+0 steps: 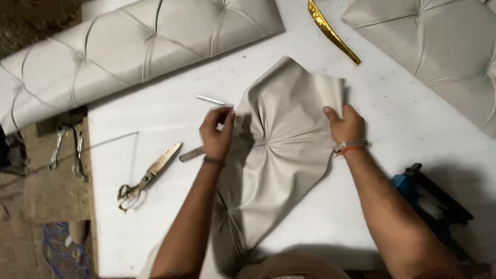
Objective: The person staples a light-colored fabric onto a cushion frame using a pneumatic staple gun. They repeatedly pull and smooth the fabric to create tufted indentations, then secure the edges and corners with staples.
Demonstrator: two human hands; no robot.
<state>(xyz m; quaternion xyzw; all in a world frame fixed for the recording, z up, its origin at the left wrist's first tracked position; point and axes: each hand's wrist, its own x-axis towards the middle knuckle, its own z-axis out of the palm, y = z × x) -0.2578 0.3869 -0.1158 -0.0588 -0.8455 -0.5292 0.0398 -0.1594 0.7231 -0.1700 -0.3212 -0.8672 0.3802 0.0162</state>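
A beige fabric piece [281, 150] lies on the white table [155, 108], gathered into pleats that meet at a point near its middle. My left hand [217, 133] pinches the fabric's left edge, with a thin metal rod [211, 100] just above the fingers. My right hand [345, 124] grips the fabric's upper right edge; that wrist wears a bracelet and a red thread.
Large scissors [147, 175] lie left of my left hand. A tufted beige panel [129, 46] lies at upper left, another [439, 41] at upper right. A gold strip [330, 31] lies between them. A blue and black tool [429, 196] sits at right. Metal tools [67, 152] lie off the table's left edge.
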